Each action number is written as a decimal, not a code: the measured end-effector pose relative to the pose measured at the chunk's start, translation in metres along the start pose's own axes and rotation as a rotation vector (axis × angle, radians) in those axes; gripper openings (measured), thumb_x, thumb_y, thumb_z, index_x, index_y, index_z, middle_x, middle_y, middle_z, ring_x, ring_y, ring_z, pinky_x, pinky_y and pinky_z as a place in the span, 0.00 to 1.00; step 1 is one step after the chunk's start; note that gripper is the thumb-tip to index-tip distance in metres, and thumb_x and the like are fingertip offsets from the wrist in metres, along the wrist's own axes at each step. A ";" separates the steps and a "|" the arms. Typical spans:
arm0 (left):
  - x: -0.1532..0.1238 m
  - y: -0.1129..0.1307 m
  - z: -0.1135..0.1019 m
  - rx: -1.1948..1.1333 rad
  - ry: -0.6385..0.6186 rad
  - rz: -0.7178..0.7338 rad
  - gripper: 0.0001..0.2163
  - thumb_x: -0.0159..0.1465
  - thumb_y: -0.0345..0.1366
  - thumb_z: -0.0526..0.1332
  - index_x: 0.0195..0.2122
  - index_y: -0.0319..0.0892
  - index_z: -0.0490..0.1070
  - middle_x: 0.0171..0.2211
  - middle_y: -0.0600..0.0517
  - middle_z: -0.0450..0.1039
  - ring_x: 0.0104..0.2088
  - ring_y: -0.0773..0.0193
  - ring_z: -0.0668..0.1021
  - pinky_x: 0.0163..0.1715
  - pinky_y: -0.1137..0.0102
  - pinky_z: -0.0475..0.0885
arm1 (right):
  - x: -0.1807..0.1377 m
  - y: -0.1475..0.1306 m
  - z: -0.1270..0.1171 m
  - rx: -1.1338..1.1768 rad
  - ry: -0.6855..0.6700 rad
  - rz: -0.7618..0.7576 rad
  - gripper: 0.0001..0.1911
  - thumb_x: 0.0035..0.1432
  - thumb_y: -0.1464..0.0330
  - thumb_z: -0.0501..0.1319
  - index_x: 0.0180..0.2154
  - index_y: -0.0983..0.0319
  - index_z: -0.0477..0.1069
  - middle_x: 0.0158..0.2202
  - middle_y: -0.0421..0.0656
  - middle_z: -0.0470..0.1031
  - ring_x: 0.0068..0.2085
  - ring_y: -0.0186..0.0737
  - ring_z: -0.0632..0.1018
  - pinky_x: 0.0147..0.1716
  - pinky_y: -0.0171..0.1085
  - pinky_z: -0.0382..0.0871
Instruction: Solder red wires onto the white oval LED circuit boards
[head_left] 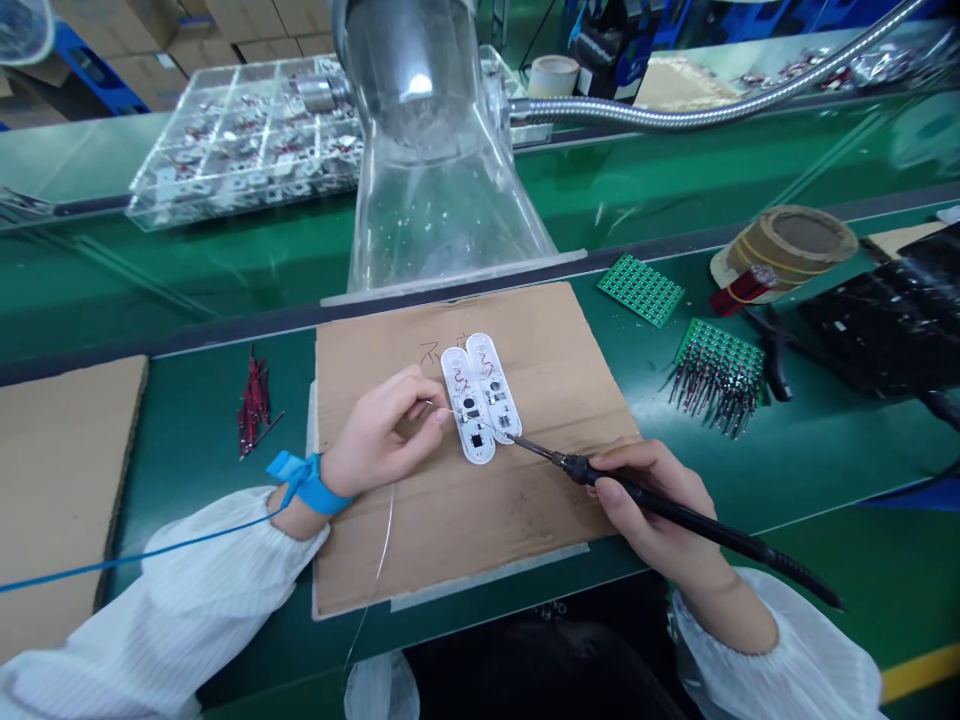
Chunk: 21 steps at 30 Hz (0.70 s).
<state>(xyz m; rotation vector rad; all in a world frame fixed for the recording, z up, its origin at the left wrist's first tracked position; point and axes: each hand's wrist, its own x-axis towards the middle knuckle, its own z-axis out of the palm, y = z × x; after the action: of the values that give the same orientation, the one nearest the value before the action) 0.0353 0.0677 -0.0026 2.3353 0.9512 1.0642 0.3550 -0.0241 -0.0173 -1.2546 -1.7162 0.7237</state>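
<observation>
Left hand (pixel 382 432) pinched shut on thin silver solder wire (pixel 384 545). Right hand (pixel 652 505) grips black soldering iron (pixel 675 510), tip at two white oblong circuit boards (pixel 491 385), side by side mid brown cardboard sheet (pixel 420 545), open room to every edge.

Clear acrylic fume hood (pixel 450 210): compartmented parts tray (pixel 247 140) to its left, tape roll (pixel 553 76) behind right, flexible metal duct (pixel 637 115) joining from right

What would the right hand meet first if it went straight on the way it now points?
The right hand, with its soldering iron, points at the right one of the two white circuit boards. That board is likely first, though depth is unclear and the tip may be touching it.
</observation>
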 end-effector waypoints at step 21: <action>-0.002 -0.002 -0.002 -0.025 0.024 0.036 0.05 0.69 0.26 0.60 0.40 0.43 0.67 0.29 0.58 0.63 0.28 0.69 0.66 0.28 0.72 0.62 | -0.014 0.005 0.001 0.100 0.074 0.018 0.07 0.70 0.66 0.67 0.49 0.56 0.75 0.40 0.44 0.80 0.40 0.44 0.84 0.37 0.40 0.80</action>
<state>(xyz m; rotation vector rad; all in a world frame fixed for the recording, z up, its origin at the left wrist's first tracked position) 0.0320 0.0679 -0.0030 2.3324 0.9024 1.1149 0.3581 -0.0356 -0.0258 -1.2147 -1.5918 0.7551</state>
